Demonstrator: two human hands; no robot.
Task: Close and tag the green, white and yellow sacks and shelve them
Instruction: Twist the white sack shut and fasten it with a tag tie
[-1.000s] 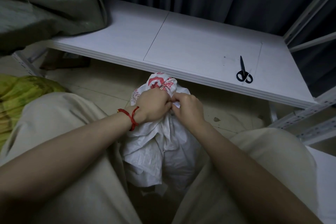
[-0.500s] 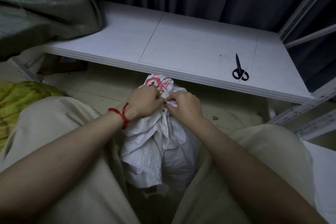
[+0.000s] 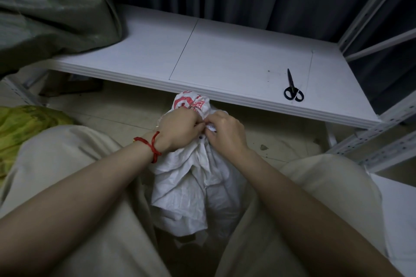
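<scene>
A white sack (image 3: 193, 186) with red print stands on the floor between my knees, its mouth bunched into a neck. My left hand (image 3: 180, 129), with a red cord on the wrist, grips the bunched neck. My right hand (image 3: 225, 132) pinches a small white tag (image 3: 211, 127) against the neck, fingertips meeting those of the left hand. The green sack (image 3: 51, 9) lies on the left end of the white shelf (image 3: 225, 60). A yellow sack (image 3: 20, 128) lies on the floor at the far left, partly hidden by my leg.
Black scissors (image 3: 292, 87) lie near the right front of the shelf. White metal rack uprights (image 3: 382, 139) stand at the right. A dark curtain hangs behind the shelf. Tiled floor runs under the shelf board.
Both hands stay on the sack's neck; the fingers have shifted slightly around the tag. The view has drifted a little.
</scene>
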